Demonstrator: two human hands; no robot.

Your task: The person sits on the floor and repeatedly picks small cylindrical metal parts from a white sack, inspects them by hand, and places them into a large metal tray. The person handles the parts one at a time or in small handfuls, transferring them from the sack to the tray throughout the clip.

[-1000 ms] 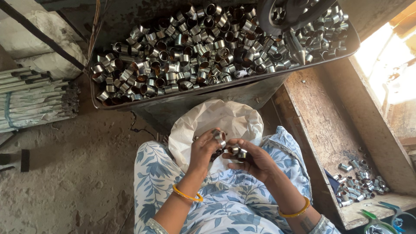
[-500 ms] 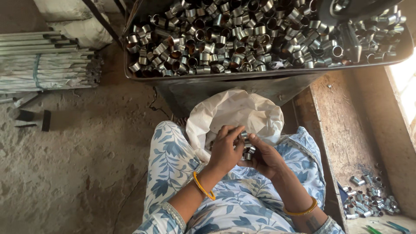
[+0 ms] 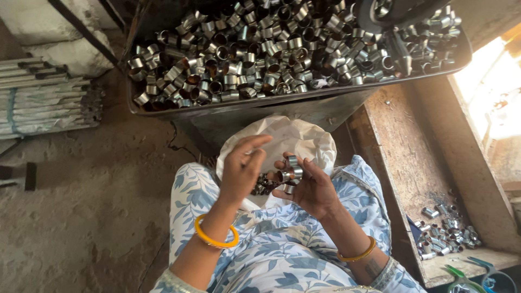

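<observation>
Dirt floor; white sack (image 3: 304, 142) w/ rings (image 3: 264, 184) half-hidden behind hands.

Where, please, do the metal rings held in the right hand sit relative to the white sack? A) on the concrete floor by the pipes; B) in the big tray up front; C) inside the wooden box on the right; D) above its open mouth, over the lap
D: the right hand holds a few metal rings directly over the white sack on the lap, with the left hand beside them.
</observation>
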